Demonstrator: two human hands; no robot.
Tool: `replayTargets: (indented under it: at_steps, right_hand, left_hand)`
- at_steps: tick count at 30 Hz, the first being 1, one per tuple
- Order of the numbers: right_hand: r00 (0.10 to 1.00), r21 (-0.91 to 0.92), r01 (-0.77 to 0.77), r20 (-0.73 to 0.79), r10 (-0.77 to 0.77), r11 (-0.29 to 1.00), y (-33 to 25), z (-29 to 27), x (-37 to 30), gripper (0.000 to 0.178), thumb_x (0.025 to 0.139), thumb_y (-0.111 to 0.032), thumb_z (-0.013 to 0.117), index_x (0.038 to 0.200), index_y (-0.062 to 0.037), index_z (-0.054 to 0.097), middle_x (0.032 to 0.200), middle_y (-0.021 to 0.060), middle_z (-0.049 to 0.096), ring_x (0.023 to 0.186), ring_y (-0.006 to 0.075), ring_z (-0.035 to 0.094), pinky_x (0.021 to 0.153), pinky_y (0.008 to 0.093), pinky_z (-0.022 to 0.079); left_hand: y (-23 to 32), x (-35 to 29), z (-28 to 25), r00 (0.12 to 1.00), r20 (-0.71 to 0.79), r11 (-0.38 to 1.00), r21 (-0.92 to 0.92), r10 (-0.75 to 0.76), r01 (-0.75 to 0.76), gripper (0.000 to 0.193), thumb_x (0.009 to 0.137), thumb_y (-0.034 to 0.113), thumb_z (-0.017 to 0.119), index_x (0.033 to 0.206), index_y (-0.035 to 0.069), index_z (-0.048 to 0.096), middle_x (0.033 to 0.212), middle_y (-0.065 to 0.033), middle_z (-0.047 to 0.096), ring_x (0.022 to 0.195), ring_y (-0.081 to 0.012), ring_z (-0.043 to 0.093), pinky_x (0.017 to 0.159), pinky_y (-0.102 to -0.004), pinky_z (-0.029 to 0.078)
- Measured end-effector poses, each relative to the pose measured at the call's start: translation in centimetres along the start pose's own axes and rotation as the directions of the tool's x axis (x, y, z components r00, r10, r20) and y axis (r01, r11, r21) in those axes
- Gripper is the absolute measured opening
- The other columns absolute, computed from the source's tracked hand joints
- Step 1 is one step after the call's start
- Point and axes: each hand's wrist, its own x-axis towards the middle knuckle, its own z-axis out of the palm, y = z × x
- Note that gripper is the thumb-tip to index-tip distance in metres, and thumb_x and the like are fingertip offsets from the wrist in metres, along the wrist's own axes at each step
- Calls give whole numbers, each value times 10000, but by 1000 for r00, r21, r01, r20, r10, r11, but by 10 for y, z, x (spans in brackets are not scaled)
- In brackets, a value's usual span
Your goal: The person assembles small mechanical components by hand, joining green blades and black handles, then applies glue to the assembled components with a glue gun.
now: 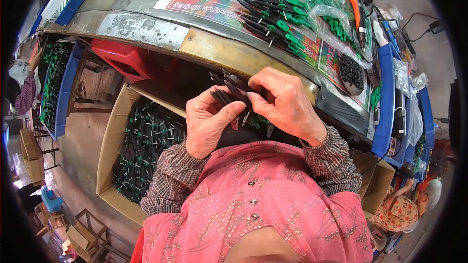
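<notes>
Just past the wearer's pink garment (229,175), the left grip (207,122) is clasped around a bundle of slim black pieces (229,92) and the right grip (287,104) pinches its right side, so the bundle sits between both hands by the near edge of the worktop (141,5). To the left, a cardboard box (111,141) holds many black-and-green pieces; farther off, on the worktop, lie a similar pile (275,19) and an orange-handled tool (353,7).
</notes>
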Motion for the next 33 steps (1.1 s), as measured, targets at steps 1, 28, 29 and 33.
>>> replayTargets:
  at_steps: [1, 28, 29, 33]
  right_hand:
    - [1000, 3, -2, -3, 2, 1000, -1, 1, -3, 149, 766, -92, 668, 865, -1, 604, 806, 151, 595, 683, 348, 599, 603, 410, 477]
    - [958, 16, -8, -287, 12, 1000, -5, 6, -53, 166, 780, -60, 674, 916, 6, 608, 833, 140, 596, 728, 331, 609, 616, 386, 497]
    - [958, 17, -10, -287, 14, 1000, -4, 6, -53, 166, 780, -60, 674, 916, 6, 608, 833, 140, 596, 728, 331, 609, 616, 386, 497]
    - [957, 35, -36, -285, 45, 999, -3, 6, -53, 159, 778, -62, 677, 908, 4, 612, 832, 140, 596, 725, 329, 607, 619, 384, 494]
  left_hand:
    - [-1, -1, -1, 1000, 1, 1000, 4, -3, 3, 167, 862, 25, 696, 1010, -31, 642, 830, -48, 653, 617, -74, 570, 537, -208, 474]
    - [-19, -22, 26, 997, -25, 974, 217, 72, -64, 118, 850, -42, 661, 965, -15, 651, 769, -18, 643, 614, -45, 568, 545, -192, 476]
    - [-20, -22, 25, 997, -26, 974, 216, 74, -66, 120, 850, -40, 662, 967, -14, 651, 769, -18, 644, 616, -44, 569, 547, -191, 478]
    - [-22, -23, 23, 997, -29, 973, 220, 76, -68, 125, 850, -37, 663, 972, -13, 652, 771, -18, 648, 617, -49, 576, 554, -193, 482]
